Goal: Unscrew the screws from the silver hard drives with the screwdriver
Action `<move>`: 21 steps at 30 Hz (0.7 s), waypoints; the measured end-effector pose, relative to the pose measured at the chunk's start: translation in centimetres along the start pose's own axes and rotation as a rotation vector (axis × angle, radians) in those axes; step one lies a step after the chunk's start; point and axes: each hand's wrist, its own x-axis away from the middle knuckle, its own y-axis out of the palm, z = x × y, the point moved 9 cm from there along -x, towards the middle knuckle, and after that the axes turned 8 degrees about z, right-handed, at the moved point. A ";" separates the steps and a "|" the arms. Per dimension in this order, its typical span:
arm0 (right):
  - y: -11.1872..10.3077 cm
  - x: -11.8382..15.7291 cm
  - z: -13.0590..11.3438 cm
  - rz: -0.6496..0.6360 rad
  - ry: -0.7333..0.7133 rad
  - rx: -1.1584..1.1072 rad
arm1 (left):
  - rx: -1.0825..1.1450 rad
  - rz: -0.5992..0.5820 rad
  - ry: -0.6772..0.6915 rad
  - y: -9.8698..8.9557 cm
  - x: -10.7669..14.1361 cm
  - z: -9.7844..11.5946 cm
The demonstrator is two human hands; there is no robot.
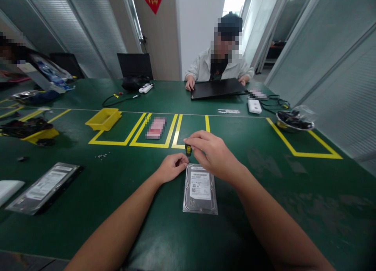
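A silver hard drive with a white label lies flat on the green table in front of me. My right hand is closed around a short screwdriver with a black and yellow handle. The tool stands nearly upright over the far left corner of the drive; its tip is too small to make out. Beside that corner rests my left hand, fingers curled and thumb near the drive's edge. Whether the left fingers pinch something small cannot be seen.
Another hard drive lies at left, near small screws. Beyond are a yellow bin, a filled yellow bin and a bowl of black parts. Across the table a person holds a black panel.
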 end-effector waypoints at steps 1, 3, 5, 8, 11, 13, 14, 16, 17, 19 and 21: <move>0.0 0.0 -0.1 -0.006 0.001 -0.002 | -0.004 0.003 0.001 0.0 0.0 0.0; 0.1 0.1 -0.2 -0.020 0.002 -0.004 | -0.014 0.008 0.003 0.0 0.0 -0.1; 0.1 0.1 -0.3 -0.032 0.004 -0.005 | -0.018 0.011 0.006 0.0 0.0 -0.1; 0.1 0.0 -0.3 -0.048 0.022 0.003 | -0.006 0.007 0.003 0.1 0.0 -0.1; 0.1 0.0 -0.2 -0.059 0.039 0.018 | -0.001 0.006 0.003 0.1 0.0 -0.1; 0.1 0.0 -0.2 -0.062 0.035 0.027 | -0.014 0.008 0.005 0.0 0.0 -0.2; 0.2 0.0 -0.2 -0.063 0.030 0.031 | -0.024 0.008 0.006 0.0 0.0 -0.2; 0.2 0.1 -0.2 -0.063 0.024 0.037 | -0.039 0.009 0.007 0.0 0.0 -0.2; 0.2 0.1 -0.2 -0.063 0.024 0.039 | -0.041 0.009 0.008 0.0 0.0 -0.2; 0.2 0.1 -0.2 -0.064 0.028 0.040 | -0.035 0.007 0.008 0.0 0.0 -0.2; 0.1 0.1 -0.2 -0.063 0.027 0.045 | -0.035 0.009 0.014 0.0 0.0 -0.2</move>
